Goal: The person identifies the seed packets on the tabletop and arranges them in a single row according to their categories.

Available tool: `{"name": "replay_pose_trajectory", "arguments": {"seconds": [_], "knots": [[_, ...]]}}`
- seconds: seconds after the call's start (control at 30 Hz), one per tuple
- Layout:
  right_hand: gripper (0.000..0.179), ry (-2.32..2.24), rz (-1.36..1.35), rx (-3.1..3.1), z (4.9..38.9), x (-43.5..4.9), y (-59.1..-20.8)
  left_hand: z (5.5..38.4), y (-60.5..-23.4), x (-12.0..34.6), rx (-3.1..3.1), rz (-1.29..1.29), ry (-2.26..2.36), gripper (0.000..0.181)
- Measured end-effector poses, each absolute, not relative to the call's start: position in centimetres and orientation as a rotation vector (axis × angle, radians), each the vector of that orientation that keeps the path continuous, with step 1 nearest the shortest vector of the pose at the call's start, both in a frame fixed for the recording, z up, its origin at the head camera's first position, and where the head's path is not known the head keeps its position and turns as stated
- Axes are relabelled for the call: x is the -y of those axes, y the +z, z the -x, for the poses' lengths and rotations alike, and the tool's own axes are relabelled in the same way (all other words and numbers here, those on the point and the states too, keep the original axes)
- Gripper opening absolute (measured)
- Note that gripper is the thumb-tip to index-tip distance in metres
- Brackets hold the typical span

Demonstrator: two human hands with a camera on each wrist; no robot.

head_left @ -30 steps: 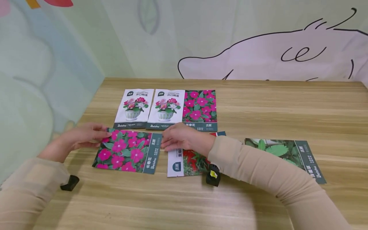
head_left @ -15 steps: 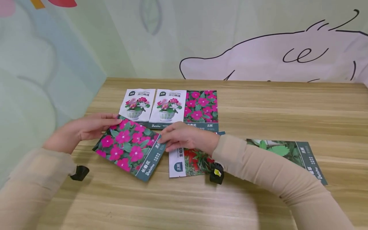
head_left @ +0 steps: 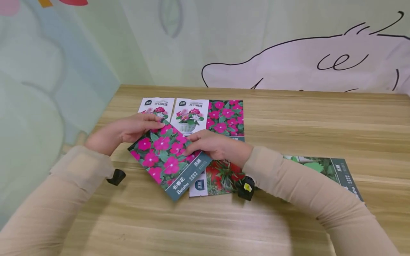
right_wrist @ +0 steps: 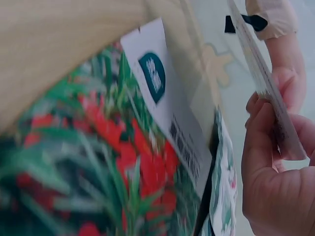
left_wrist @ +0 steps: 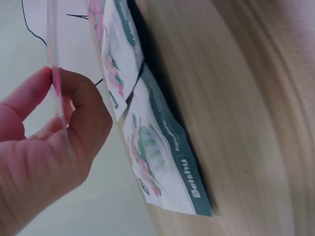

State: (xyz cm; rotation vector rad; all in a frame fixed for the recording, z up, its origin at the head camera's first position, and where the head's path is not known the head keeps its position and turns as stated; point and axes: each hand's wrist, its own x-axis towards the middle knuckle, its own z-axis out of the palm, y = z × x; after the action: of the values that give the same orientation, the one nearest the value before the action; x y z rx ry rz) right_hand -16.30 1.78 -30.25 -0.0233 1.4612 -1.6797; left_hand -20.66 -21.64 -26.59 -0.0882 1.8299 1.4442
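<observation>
A seed packet (head_left: pixel 164 156) printed with pink flowers is held tilted between both hands, lifted above the table. My left hand (head_left: pixel 134 128) pinches its upper left edge, thumb on the printed face. At its right edge my right hand (head_left: pixel 208 144) pinches it in the same way. Edge-on in the left wrist view, the packet (left_wrist: pixel 58 93) passes between thumb and curled fingers. Beneath the right hand lies a seed packet with red flowers (head_left: pixel 224 177), partly covered by the held packet and the wrist.
At the back, two white packets with potted flowers (head_left: pixel 190 117) and a pink-flower packet (head_left: pixel 226 115) lie in a row. A green-leaf packet (head_left: pixel 336 170) lies at the right, partly under the right sleeve. A printed wall (head_left: pixel 153 42) stands behind the wooden table (head_left: pixel 320 124).
The pink-flower packet has been raised from the table, turned and carried right and away from me. Both hands grip it now; it overlaps the left white packet and the red-flower packet.
</observation>
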Motion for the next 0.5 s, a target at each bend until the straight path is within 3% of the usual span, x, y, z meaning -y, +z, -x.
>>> {"name": "replay_pose_trajectory", "arguments": {"seconds": [0.23, 0.5], "knots": [[0.049, -1.739, 0.037, -1.458, 17.3, -4.9, -30.1, 21.3, -26.0, 20.5, -1.864, 0.131, 1.524, 0.006], [0.057, -1.833, -0.07, -1.483, 18.3, -8.0, -29.8, 22.5, -26.7, 17.9, -1.794, 0.217, 1.713, 0.018]]}}
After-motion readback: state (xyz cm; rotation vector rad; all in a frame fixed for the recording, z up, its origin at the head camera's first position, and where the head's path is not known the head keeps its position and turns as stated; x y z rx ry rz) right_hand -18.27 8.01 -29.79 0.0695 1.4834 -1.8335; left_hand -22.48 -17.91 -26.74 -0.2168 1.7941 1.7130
